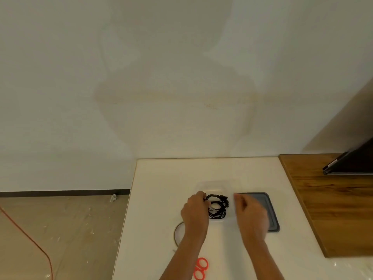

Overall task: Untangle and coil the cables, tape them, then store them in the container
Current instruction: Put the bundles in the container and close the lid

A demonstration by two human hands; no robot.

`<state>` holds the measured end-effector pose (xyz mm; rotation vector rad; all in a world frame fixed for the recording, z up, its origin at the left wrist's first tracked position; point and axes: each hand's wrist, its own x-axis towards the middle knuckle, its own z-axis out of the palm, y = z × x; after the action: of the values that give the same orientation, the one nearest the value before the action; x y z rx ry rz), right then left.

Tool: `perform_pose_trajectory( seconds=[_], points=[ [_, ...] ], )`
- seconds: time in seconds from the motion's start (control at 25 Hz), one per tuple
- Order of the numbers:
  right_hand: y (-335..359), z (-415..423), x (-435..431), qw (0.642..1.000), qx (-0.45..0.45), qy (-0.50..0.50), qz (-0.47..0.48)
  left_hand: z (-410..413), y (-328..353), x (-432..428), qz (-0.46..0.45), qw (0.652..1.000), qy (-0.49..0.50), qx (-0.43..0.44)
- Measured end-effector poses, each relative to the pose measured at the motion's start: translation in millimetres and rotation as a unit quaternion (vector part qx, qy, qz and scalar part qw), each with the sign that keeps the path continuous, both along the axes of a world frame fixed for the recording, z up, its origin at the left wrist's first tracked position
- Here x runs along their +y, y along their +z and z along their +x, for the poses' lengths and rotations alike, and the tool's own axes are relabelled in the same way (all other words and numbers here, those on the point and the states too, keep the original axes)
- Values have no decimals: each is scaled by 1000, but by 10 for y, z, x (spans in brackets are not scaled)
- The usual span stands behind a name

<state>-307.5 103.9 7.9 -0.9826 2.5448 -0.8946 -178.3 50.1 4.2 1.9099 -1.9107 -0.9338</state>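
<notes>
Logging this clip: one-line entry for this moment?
left hand grips cable coil at container | right hand blurred, near lid | scissors untouched

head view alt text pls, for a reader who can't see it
A person's left-hand grip holds a coiled black cable at a clear container on a white table, while the blurred right-hand grip hovers beside it over a grey lid. A tape roll and orange scissors lie nearer the person.
</notes>
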Motion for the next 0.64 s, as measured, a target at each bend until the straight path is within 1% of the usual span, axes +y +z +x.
perform_pose_trajectory(
  seconds=[0.04, 0.08, 0.16, 0.2, 0.24, 0.28, 0.32, 0.36, 0.4, 0.44, 0.48, 0.56, 0.64],
  points=[
    [-27, -148, 93, 998, 47, -40, 12, 70, 10, 4, -16, 1000, 14, -11],
    [-89, -290, 179, 992, 72, -81, 60, 138, 9, 16, -24, 999, 32, 4],
    [-236, -460, 322, 963, 44, -134, 228, 223, -32, 37, 17, 996, 47, 68],
    [-298, -499, 362, 951, 24, -137, 274, 236, -59, 48, 59, 990, 51, 116],
    [-335, -508, 375, 951, 6, -136, 277, 235, -86, 56, 101, 979, 64, 165],
    [-316, -504, 364, 957, -22, -141, 251, 235, -97, 68, 131, 967, 79, 201],
    [-273, -501, 339, 965, -64, -155, 200, 234, -107, 77, 142, 961, 90, 219],
    [-210, -507, 293, 971, -108, -167, 133, 232, -119, 82, 138, 960, 94, 224],
    [-124, -514, 245, 976, -129, -163, 61, 228, -135, 86, 131, 959, 99, 232],
    [-50, -528, 193, 982, -120, -144, -9, 219, -136, 89, 127, 956, 105, 241],
    [-7, -527, 115, 988, -88, -119, -52, 209, -130, 85, 128, 952, 114, 255],
    [85, -442, -93, 996, -30, -23, -78, 191, -119, 70, 135, 944, 131, 272],
    [85, -231, -267, 990, -34, 122, -57, 188, -124, 67, 147, 935, 149, 286]
  ],
)
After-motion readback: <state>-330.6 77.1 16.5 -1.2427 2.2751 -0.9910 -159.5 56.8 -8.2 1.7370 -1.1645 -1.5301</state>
